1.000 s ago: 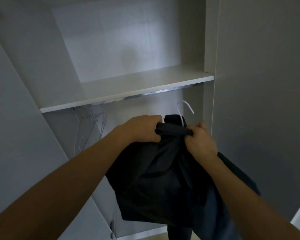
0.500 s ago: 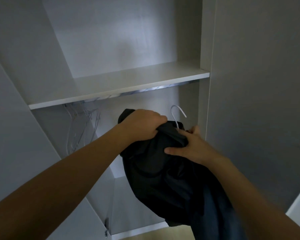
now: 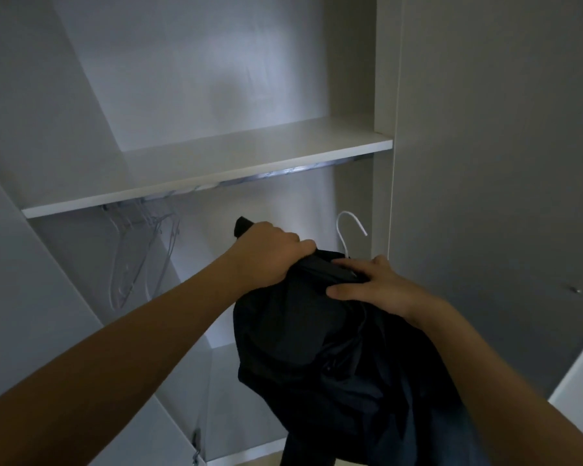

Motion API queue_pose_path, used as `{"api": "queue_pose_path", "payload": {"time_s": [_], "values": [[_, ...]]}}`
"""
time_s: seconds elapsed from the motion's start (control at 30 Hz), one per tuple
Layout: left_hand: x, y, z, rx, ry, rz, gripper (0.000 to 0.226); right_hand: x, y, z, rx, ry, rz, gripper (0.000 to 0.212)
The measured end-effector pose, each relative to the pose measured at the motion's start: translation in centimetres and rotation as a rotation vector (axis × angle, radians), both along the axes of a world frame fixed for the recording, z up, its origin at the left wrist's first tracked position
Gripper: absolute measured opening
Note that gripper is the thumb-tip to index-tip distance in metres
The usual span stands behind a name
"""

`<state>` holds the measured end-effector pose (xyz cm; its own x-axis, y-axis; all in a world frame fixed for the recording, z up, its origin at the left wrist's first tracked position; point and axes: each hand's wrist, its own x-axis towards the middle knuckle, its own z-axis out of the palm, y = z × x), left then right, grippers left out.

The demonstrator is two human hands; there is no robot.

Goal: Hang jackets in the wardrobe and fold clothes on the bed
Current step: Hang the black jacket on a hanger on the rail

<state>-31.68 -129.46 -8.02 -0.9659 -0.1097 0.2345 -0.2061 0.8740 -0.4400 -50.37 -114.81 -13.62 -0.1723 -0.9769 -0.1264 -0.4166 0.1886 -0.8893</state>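
White hangers (image 3: 138,250) inside open wardrobe (image 3: 209,169)

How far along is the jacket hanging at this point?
Done: the dark jacket is already on a white hanger. In hand: the left hand grips its shoulder, the right hand rests on the collar. Left: the hook is not yet on the rail; empty hangers hang there, no jackets. No bed in view.
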Motion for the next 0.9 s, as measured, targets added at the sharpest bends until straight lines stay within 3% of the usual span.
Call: {"api": "queue_pose_path", "payload": {"time_s": [0.07, 0.13, 0.23, 0.27, 0.33, 0.37, 0.43, 0.5, 0.7, 0.8, 0.9], "values": [[-0.6, 0.5, 0.5, -0.030, -0.042, -0.057, 0.013, 0.9, -0.3, 0.1, -0.049, 0.052, 0.037, 0.043], [-0.9, 0.9, 0.9, -0.066, 0.042, -0.153, 0.017, 1.7, -1.0, -0.2, -0.098, 0.087, 0.016, 0.013], [-0.8, 0.4, 0.3, 0.020, 0.367, -0.036, 0.039, 1.9, -1.6, -1.4, -0.154, 0.034, -0.075, 0.014], [-0.4, 0.1, -0.1, 0.164, 0.484, 0.076, 0.053, 1.9, -1.5, -1.7, -0.168, -0.017, -0.109, 0.014], [0.2, -0.1, -1.2, 0.661, 0.647, 0.277, 0.074, 1.9, -1.1, -2.4, -0.181, -0.092, -0.150, 0.017], [0.4, -0.1, -1.7, 0.961, 0.677, 0.338, 0.074, 1.8, -0.9, -2.7, -0.180, -0.117, -0.164, 0.019], [0.6, -0.4, -2.8, 1.414, 0.654, 0.369, 0.044, 1.6, -0.6, -3.1, -0.177, -0.177, -0.193, 0.025], [0.7, -0.5, -3.5, 1.507, 0.656, 0.342, 0.022, 1.3, -0.4, -3.1, -0.183, -0.220, -0.211, 0.029], [-0.5, 0.6, -3.4, 1.878, 0.831, 0.170, 0.031, 0.9, -0.3, -3.5, -0.220, -0.227, -0.232, 0.016], [-0.8, 0.3, -3.1, 1.892, 0.918, 0.166, 0.025, 0.9, -0.2, -4.0, -0.220, -0.186, -0.221, 0.010], [-1.1, 0.3, -2.3, 1.858, 0.892, 0.168, 0.028, 0.8, 0.0, -4.4, -0.227, -0.174, -0.219, 0.010]]}}
